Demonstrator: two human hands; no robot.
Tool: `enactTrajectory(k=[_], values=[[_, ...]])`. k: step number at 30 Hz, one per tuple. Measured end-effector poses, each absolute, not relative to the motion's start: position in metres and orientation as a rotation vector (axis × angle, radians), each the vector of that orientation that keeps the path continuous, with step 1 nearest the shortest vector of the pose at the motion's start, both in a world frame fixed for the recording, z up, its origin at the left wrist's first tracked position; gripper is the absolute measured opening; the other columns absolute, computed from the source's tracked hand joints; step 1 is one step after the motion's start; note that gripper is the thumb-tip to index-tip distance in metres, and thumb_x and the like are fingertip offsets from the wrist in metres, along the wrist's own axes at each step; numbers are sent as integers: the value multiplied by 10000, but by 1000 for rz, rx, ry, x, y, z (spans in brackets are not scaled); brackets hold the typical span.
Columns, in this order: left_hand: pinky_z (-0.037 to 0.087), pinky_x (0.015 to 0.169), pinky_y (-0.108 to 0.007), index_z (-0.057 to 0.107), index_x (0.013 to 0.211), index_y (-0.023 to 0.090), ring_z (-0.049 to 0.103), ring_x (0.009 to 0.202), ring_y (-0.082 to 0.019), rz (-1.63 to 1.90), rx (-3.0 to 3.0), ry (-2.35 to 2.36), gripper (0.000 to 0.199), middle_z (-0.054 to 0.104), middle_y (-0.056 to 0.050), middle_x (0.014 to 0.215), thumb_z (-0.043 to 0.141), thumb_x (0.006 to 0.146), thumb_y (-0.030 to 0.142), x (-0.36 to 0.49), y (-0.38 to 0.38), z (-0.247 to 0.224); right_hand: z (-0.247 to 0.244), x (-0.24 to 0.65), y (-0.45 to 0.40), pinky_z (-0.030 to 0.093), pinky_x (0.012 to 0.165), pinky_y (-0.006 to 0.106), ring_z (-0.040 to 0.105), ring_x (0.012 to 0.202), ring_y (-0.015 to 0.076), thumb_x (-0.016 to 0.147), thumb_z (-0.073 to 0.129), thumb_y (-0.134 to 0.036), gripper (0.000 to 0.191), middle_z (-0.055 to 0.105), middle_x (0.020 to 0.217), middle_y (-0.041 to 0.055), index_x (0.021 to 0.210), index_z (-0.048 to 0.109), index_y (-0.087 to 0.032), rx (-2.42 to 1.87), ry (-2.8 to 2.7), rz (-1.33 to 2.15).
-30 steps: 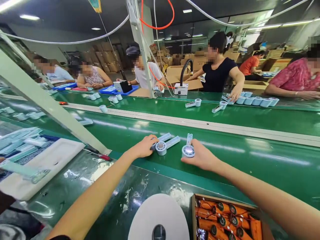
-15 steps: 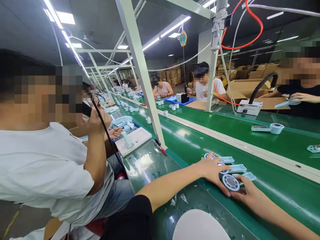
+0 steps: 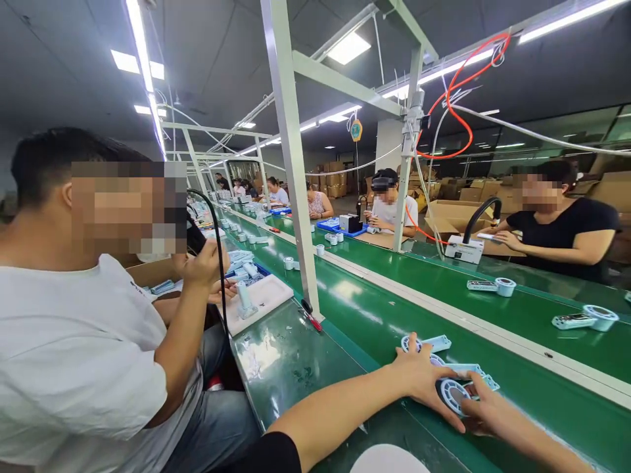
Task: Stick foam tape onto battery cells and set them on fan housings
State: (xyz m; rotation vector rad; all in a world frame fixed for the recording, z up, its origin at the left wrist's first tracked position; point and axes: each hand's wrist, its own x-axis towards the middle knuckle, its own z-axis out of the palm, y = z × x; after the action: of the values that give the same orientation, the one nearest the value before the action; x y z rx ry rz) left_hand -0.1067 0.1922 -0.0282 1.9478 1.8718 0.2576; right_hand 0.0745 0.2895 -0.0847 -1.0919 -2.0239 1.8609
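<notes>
Three light-blue handheld fan housings with round slotted heads and straight handles lie side by side on the green belt. My left hand (image 3: 419,378) spans them from above with spread fingers, its thumb and forefinger around the head of the nearest fan housing (image 3: 454,396). From the right, my right hand (image 3: 486,404) grips that same housing by its near side, where head and handle join. Part of the middle fan housing (image 3: 463,370) is hidden under my fingers. The far fan housing (image 3: 436,343) shows its handle and part of its ring.
A co-worker in a white shirt (image 3: 73,341) sits close on my left, beside a white tray (image 3: 266,299). A metal post (image 3: 290,164) rises near a red-handled tool (image 3: 313,320). Across the belt (image 3: 355,289), more housings (image 3: 586,318) lie, and a person in black (image 3: 562,226) handles a part.
My view has turned slightly right and up. Both hands stay at the three housings, with my right hand further over the nearest one. The housings across the belt appear shifted left.
</notes>
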Motion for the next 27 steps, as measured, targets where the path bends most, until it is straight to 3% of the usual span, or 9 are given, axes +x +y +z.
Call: enactTrajectory(k=[4, 12, 18, 22, 27], values=[[165, 1084, -869, 528, 1482, 475, -52, 1550, -584, 276, 1991, 1882, 995, 248, -100, 1677, 773, 581, 819, -110, 194, -29, -67, 73, 284, 332, 525, 256, 488, 517, 126, 615, 673, -507, 729, 578, 833, -15, 1240, 404, -245, -999, -1941, 1981], [314, 1040, -852, 570, 1428, 517, 114, 1530, -580, 267, 2114, 1961, 929, 361, -93, 1615, 800, 570, 789, -125, 159, 8, -21, 72, 237, 447, 648, 292, 603, 717, 169, 660, 670, -430, 776, 616, 1033, 47, 1364, 437, -201, -780, -2034, 1909], [344, 1162, -689, 655, 1369, 373, 184, 1520, -498, 235, 1950, 2306, 882, 410, -111, 1573, 839, 586, 736, -174, 55, 32, 12, 68, 171, 511, 738, 335, 640, 833, 199, 772, 733, -373, 920, 653, 1151, 107, 1556, 302, -159, -593, -2343, 1742], [304, 1177, -704, 657, 1369, 305, 153, 1522, -521, 153, 1764, 2456, 830, 399, -137, 1581, 826, 646, 674, -206, -9, 16, 28, 118, 132, 543, 940, 394, 631, 1116, 243, 846, 706, -317, 721, 487, 1482, 155, 1505, 436, -203, -421, -2494, 1465], [244, 1183, -745, 486, 1545, 270, 46, 1545, -551, 87, 1704, 2573, 977, 209, -171, 1690, 772, 711, 691, -194, -42, -3, 50, 213, 78, 486, 1099, 388, 601, 1235, 255, 881, 673, -218, 511, 566, 1426, 97, 1383, 576, -243, -392, -2629, 1236]])
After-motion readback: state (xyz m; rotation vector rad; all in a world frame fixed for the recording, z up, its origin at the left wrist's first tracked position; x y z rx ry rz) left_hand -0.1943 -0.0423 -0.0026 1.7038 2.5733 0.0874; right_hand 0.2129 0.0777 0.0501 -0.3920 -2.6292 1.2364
